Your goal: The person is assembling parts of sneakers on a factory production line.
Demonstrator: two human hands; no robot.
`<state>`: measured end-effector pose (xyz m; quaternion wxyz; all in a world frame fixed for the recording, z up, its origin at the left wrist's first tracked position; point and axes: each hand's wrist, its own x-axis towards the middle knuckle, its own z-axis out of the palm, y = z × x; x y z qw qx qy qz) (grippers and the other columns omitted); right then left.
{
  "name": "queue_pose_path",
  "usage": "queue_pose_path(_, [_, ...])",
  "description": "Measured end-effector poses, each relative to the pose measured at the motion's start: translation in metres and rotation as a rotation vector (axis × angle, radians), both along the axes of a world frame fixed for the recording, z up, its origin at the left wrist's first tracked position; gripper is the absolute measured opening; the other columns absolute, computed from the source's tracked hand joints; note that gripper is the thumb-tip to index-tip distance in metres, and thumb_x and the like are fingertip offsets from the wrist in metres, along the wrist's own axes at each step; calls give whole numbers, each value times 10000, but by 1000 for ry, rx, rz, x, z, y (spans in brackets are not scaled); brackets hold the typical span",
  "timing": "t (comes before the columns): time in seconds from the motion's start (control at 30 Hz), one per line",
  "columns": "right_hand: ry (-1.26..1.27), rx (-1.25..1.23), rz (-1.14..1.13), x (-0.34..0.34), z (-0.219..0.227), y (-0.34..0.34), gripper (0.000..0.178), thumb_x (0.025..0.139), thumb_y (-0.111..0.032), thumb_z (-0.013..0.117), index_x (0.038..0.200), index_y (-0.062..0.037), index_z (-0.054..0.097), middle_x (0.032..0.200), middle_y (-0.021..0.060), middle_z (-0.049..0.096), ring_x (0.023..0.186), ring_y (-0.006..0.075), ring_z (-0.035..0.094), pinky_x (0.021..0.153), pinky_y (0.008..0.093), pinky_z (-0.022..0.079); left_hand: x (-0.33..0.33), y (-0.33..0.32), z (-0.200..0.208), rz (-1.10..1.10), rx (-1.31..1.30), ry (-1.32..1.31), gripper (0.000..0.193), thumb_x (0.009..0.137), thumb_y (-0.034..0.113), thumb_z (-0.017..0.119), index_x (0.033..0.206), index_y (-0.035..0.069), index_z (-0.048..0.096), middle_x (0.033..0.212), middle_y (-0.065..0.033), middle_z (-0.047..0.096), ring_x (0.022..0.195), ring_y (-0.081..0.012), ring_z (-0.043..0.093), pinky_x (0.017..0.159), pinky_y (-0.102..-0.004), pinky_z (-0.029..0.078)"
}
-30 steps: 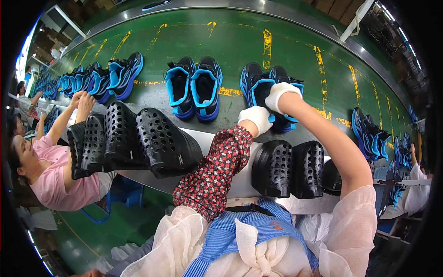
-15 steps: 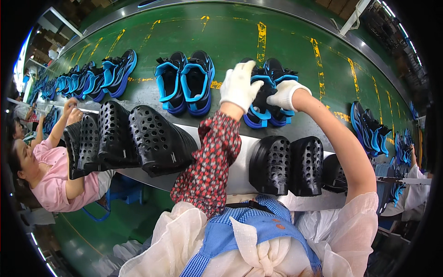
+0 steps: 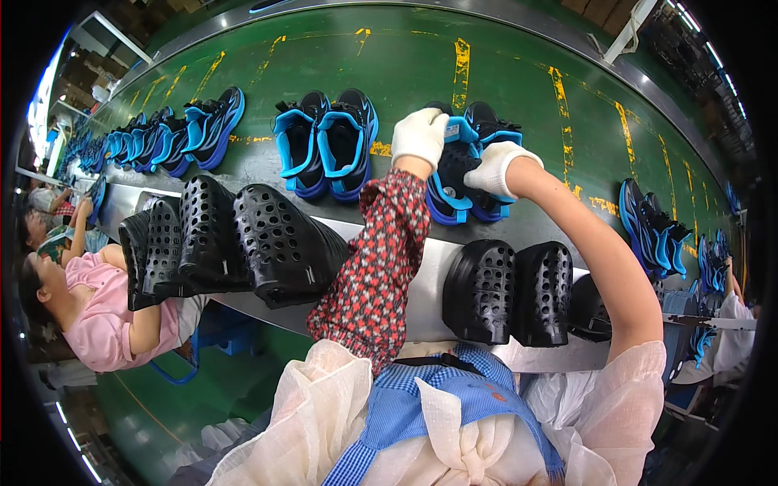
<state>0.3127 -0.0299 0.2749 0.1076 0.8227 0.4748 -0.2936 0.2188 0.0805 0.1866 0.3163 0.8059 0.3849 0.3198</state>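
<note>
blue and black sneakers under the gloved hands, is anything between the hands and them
Nothing visible. The left hand rests on the left sneaker of the pair and the right hand on the right sneaker, both touching. The black perforated clogs sit lower, on the near rail, clear of them.

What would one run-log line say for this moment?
left hand: on blue shoe pair | right hand: on same pair | surface: green belt

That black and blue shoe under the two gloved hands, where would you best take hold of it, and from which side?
Probably the raised collar at the ankle opening of the black and blue shoe, coming from above. It lies sole-down on the green belt, close against its partner, so the sides are crowded. The left hand and right hand already rest on top.
</note>
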Motion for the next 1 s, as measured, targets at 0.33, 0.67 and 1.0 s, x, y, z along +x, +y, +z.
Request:
queue_pose_path(0.33, [-195,-15,105,-22,-24,28,311,813,-253,534,1007,-60,681,1089,164,637,994,295,625,834,377,503,-53,-87,11,-469,-60,483,400,744,380,627,1057,131,642,1033,-117,634,967,-295,600,837,-384,484])
queue_pose_path(0.67, [2,5,74,-19,-75,66,347,800,-266,634,1097,-89,650,1167,147,602,1057,310,588,879,386,489,-25,-60,-8,-495,-144,908,355,822,350,466,1002,129,678,1046,-127,650,991,-293,613,853,-385,483])
queue_pose_path(1.0, [-52,24,336,-12,-83,77,354,872,-277,499,1119,-58,628,1185,158,590,1042,308,593,878,390,485,-11,-60,4,-518,-177,1038,415,778,338,530,1104,104,634,1129,-154,615,1069,-302,578,894,-397,462])
